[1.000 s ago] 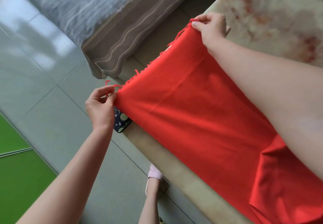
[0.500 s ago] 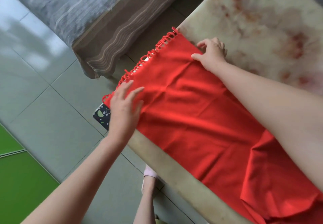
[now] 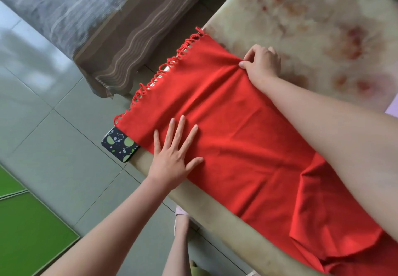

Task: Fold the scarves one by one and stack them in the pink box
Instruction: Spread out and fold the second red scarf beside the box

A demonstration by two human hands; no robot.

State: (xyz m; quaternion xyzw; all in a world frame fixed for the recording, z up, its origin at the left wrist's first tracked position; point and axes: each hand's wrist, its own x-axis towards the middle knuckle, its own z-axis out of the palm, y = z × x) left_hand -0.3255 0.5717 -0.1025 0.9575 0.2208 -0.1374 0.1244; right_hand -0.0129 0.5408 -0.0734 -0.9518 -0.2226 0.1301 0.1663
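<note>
A red scarf (image 3: 226,125) with a fringed end lies spread along the marbled table (image 3: 312,17), its fringe hanging over the table's left end. My left hand (image 3: 174,153) presses flat on the scarf's near edge, fingers spread straight. At the far edge my right hand (image 3: 261,62) pinches a bunch of the red cloth, which puckers into creases at the fingers. The scarf's other end lies rumpled at the lower right. The pink box is not in view.
A dark phone (image 3: 119,144) with green spots lies at the table's near left corner, partly under the scarf. A grey and brown striped bedcover (image 3: 90,24) hangs beyond the table's left end. Grey floor tiles and a green mat (image 3: 25,228) lie below.
Both hands let go of the fringed corners and laid the scarf on the table. My left hand slid inward and flattened on it; my right hand moved back along the far edge and pinched the cloth.
</note>
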